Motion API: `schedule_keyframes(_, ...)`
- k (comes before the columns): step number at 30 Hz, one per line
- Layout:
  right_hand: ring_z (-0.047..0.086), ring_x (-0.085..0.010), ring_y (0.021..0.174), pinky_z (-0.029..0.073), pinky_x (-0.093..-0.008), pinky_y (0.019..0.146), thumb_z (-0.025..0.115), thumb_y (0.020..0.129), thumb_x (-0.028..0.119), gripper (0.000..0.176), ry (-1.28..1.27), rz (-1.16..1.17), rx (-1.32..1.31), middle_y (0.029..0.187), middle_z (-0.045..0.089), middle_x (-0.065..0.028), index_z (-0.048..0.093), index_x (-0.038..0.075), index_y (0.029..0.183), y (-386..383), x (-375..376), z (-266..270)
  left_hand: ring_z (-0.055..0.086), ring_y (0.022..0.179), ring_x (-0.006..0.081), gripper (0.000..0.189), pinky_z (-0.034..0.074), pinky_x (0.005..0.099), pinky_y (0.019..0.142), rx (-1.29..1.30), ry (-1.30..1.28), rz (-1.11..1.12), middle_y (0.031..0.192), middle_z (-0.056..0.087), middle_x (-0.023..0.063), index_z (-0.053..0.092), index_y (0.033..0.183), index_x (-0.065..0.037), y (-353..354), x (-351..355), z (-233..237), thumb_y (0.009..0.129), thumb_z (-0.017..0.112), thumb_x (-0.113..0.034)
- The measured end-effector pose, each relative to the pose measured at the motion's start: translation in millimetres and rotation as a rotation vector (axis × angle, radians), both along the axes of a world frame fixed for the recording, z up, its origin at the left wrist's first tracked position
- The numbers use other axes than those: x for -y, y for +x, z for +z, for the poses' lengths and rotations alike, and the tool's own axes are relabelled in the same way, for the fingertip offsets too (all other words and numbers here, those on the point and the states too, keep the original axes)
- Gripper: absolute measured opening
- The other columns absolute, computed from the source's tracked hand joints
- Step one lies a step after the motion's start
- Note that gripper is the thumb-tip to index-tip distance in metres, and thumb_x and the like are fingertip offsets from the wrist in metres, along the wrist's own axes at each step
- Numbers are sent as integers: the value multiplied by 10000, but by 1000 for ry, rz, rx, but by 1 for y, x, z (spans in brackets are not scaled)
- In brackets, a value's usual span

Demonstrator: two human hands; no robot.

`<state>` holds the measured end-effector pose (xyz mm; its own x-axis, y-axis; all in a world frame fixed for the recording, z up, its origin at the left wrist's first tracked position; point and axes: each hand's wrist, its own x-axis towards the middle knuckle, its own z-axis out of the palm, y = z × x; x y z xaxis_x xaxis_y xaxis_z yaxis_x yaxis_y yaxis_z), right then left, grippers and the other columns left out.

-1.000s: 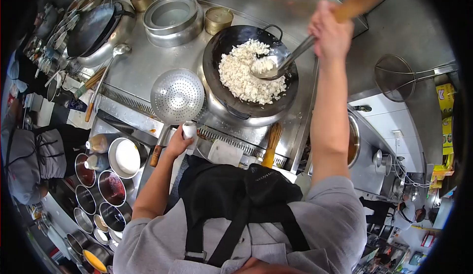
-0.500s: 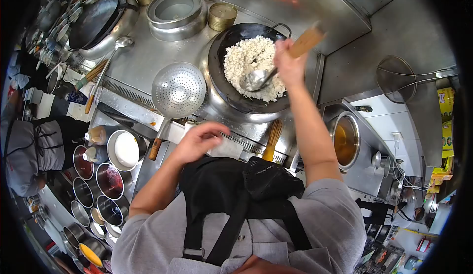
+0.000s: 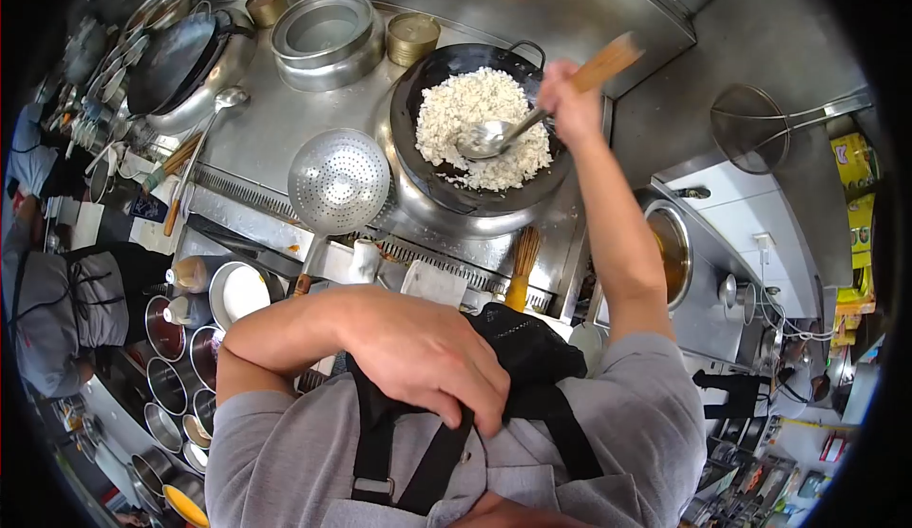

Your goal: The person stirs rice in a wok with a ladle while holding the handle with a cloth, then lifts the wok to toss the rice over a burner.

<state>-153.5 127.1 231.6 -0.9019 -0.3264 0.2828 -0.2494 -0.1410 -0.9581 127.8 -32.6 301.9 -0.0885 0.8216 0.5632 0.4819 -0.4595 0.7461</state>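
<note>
Rice [image 3: 470, 96] is in the black wok [image 3: 407, 139]. From far away, I see the right hand [image 3: 572, 105] wrapped around the wooden handle [image 3: 606, 61] of the ladle [image 3: 486, 140], whose bowl is in the rice. If it pushes too hard, I think some could spill. The left hand [image 3: 432, 352] is by the apron strap [image 3: 435, 462]; I can't tell if it grips. The wok could slide if bumped, since neither hand steadies it.

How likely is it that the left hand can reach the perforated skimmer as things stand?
Probably yes: no tool shows in the left hand, and nothing lies on the perforated skimmer; the white container beside its handle seems avoidable.
</note>
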Motion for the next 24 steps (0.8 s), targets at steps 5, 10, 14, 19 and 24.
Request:
schedule_keyframes(5,379,-60,430,326,-229,401,633,887,176,202,-254,-196,-165,549,419,35,502,56,790,27,-49,60,565,821,272,73,446,364,655,147,-3,-22,907,577,76,578,849,-48,-9,12,-14,829,628,-98)
schedule_keyframes(10,363,-107,439,353,-279,441,567,920,156,200,-267,30,46,549,406,6,480,74,760,-11,-30,-34,541,713,276,97,427,360,585,136,58,-51,835,569,104,578,787,-16,2,22,-3,869,572,-68)
schedule_keyframes(14,385,-81,430,360,-246,415,602,905,181,193,-317,-118,-130,545,429,13,520,40,802,26,-49,55,503,633,269,222,406,347,520,88,179,-28,844,568,142,578,796,23,12,43,14,932,460,-108)
schedule_keyframes(19,405,-87,451,347,-244,418,595,893,148,208,-268,-179,-45,581,469,22,473,66,747,40,-37,-46,502,603,240,233,374,323,477,10,179,-33,878,584,171,606,814,49,29,60,30,921,476,-111)
schedule_keyframes(24,387,-77,460,321,-229,445,606,890,163,265,-156,23,-157,557,445,17,464,67,689,36,-9,24,567,668,206,212,458,310,569,133,230,469,912,630,143,663,919,11,42,75,-5,869,623,-191)
